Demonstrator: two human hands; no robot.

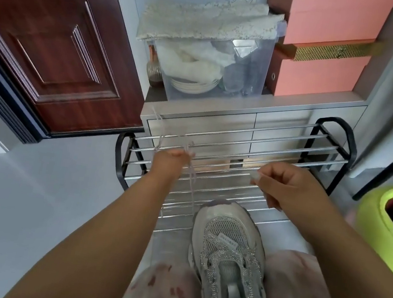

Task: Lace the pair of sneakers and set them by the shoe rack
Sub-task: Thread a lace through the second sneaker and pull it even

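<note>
A silver-grey sneaker (228,253) with glittery trim lies between my knees, toe pointing toward the shoe rack (242,145). My left hand (172,161) is raised over the rack and grips a pale lace (192,181), whose strands hang down toward the sneaker and loop up above the hand. My right hand (284,185) is held level with it and pinches a lace end between thumb and fingers. Only one sneaker is in view.
The metal-bar rack with black ends stands against a grey drawer unit (285,111). On it sit a clear storage bin (211,61) under a rug and pink boxes (324,53). A dark red door (54,38) is at left, a lime-green object (388,223) at right.
</note>
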